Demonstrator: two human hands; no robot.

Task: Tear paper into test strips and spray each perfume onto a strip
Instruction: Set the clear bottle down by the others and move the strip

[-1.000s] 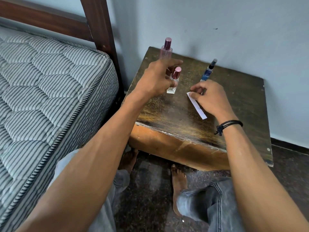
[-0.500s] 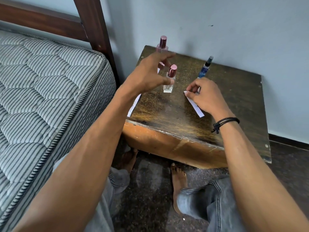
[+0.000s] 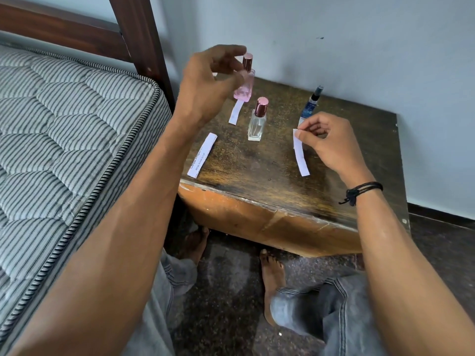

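On the dark wooden side table (image 3: pixel 270 176) my left hand (image 3: pixel 205 83) curls its thumb and fingers round a pink perfume bottle (image 3: pixel 245 86) with a rose cap, at the table's back left; motion blur hides the exact contact. Just below the bottle lies a small white strip (image 3: pixel 236 113). A clear bottle with a rose cap (image 3: pixel 257 124) stands upright in the middle. A slim blue spray bottle (image 3: pixel 310 105) stands behind my right hand (image 3: pixel 326 142), which pinches the top end of a white paper strip (image 3: pixel 301 156) lying on the table. A printed strip (image 3: pixel 202 155) lies near the left edge.
A striped mattress (image 3: pixel 64 150) on a dark wooden bed frame (image 3: pixel 138 34) presses against the table's left side. A pale wall stands right behind the table. My bare feet (image 3: pixel 272 278) and grey-trousered knees are on the dark speckled floor below the table's front edge.
My left hand has risen from over the clear bottle to the pink bottle at the back, uncovering two strips on the left. My right hand still pinches its strip in place.
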